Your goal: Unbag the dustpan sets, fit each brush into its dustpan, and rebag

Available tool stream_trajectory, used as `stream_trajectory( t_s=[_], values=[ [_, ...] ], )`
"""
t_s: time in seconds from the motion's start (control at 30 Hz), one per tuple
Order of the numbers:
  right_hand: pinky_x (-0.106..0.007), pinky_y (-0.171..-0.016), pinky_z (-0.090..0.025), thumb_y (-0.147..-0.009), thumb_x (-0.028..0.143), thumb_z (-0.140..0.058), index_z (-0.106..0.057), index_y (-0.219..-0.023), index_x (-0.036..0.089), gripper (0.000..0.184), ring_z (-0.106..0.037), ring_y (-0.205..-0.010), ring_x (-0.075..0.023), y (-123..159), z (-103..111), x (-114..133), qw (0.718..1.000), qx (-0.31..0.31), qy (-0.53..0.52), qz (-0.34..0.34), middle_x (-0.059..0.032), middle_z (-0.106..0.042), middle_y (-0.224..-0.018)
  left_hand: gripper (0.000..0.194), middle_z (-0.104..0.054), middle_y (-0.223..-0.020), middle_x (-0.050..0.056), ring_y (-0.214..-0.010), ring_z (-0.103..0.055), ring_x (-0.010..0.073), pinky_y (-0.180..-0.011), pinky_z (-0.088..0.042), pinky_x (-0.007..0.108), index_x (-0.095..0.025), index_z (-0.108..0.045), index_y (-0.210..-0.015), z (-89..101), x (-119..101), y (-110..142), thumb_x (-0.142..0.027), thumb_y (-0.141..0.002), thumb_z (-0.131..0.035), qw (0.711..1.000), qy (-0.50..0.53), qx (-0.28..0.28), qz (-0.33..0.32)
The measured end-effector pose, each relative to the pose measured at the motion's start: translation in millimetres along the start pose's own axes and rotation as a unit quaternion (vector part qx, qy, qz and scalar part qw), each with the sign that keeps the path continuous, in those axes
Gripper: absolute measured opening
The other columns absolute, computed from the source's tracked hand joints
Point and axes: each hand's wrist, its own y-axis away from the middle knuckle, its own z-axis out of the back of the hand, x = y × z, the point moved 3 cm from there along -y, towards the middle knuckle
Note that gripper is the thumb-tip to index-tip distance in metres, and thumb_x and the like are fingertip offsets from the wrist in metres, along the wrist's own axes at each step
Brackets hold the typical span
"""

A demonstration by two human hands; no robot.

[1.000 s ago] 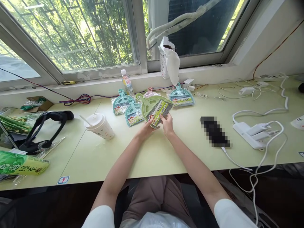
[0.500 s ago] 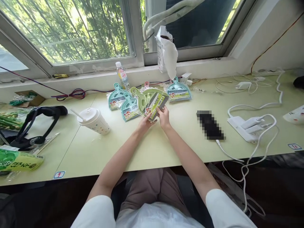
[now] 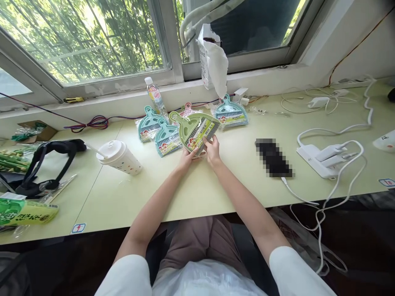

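Both my hands hold a green mini dustpan and brush set (image 3: 188, 127) in clear wrapping, tilted above the table with its handle toward the upper left. My left hand (image 3: 187, 157) closes on its lower edge. At the lower right edge my right hand (image 3: 212, 150) pinches it, thumb on the front. Two blue dustpan sets, one nearer (image 3: 167, 137) and one farther (image 3: 148, 123), lie just to its left. A pink dustpan set (image 3: 187, 107) shows partly behind the green one. Farther right lies another blue dustpan set (image 3: 231, 112).
A lidded white cup (image 3: 119, 158) with a straw and a black headset strap (image 3: 49, 164) stand left. Behind are a plastic bottle (image 3: 156, 96) and a torn white carton (image 3: 206, 61). A phone (image 3: 274, 158) and a power strip (image 3: 317, 162) with loose cables lie right.
The green dustpan set has turned slightly, so its printed label faces me more fully. My hands keep their hold on it. The whole view has shifted a little.
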Motion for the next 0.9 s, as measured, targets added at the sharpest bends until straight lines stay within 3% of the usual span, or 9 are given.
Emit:
stream_trajectory(
  t_s=[0.07, 0.23, 0.4, 0.53, 0.67, 0.9],
  values=[
    [-0.034, -0.083, -0.062, -0.074, 0.029, -0.077, -0.054, -0.1, 0.025, 0.036, -0.073, -0.086, -0.0169, 0.5, -1.2, 2.3, 0.999, 0.007, -0.035, -0.01, 0.0014, -0.072, -0.089, 0.073, -0.059, -0.145, 0.012, -0.125, -0.064, 0.0299, -0.101, -0.057, 0.047, -0.027, -0.043, -0.143, -3.8, -0.4, -1.7, -0.047, -0.082, -0.077, 0.999, 0.018, -0.003, -0.027],
    [-0.032, -0.088, -0.062, -0.077, 0.015, -0.07, -0.056, -0.095, 0.024, 0.024, -0.073, -0.085, -0.0137, 3.2, -7.9, 0.5, 0.993, 0.024, -0.082, -0.083, 0.0023, -0.074, -0.09, 0.073, -0.06, -0.143, 0.011, -0.138, -0.053, 0.0276, -0.12, -0.039, 0.043, -0.024, -0.051, -0.135, 0.7, -2.7, -4.4, -0.045, -0.075, -0.084, 0.975, -0.026, -0.114, -0.188],
    [-0.036, -0.094, -0.061, -0.078, 0.012, -0.069, -0.059, -0.092, 0.022, 0.02, -0.074, -0.094, -0.0164, 3.0, -7.3, 2.5, 0.991, 0.023, -0.084, -0.098, 0.0004, -0.076, -0.092, 0.061, -0.065, -0.132, 0.009, -0.126, -0.061, 0.0259, -0.108, -0.049, 0.039, -0.022, -0.056, -0.124, 2.4, -0.7, -4.8, -0.05, -0.076, -0.081, 0.985, -0.012, -0.1, -0.142],
    [-0.038, -0.095, -0.061, -0.079, 0.013, -0.069, -0.059, -0.097, 0.023, 0.023, -0.074, -0.1, -0.0189, 10.7, -13.9, 3.1, 0.99, 0.048, -0.088, -0.104, -0.0017, -0.078, -0.095, 0.046, -0.07, -0.115, 0.008, -0.111, -0.067, 0.0238, -0.095, -0.055, 0.035, -0.02, -0.062, -0.11, 11.2, -5.4, -5.1, -0.054, -0.081, -0.073, 0.973, 0.014, -0.169, -0.155],
    [-0.037, -0.094, -0.062, -0.081, 0.011, -0.062, -0.06, -0.105, 0.023, 0.027, -0.075, -0.097, -0.0181, 15.8, -17.5, 0.8, 0.988, 0.048, -0.087, -0.121, -0.0015, -0.079, -0.094, 0.046, -0.07, -0.111, 0.008, -0.108, -0.067, 0.0219, -0.098, -0.053, 0.035, -0.02, -0.061, -0.111, 18.9, -2.1, -10.1, -0.052, -0.081, -0.074, 0.96, -0.018, -0.191, -0.205],
    [-0.034, -0.091, -0.063, -0.082, 0.013, -0.065, -0.056, -0.114, 0.027, 0.036, -0.076, -0.093, -0.0151, 14.3, -16.2, 0.4, 0.988, 0.08, -0.064, -0.118, 0.0022, -0.078, -0.098, 0.056, -0.067, -0.121, 0.011, -0.123, -0.062, 0.0256, -0.108, -0.048, 0.038, -0.02, -0.058, -0.125, 24.1, 4.4, -14.8, -0.061, -0.087, -0.065, 0.95, -0.055, -0.218, -0.215]
  ],
)
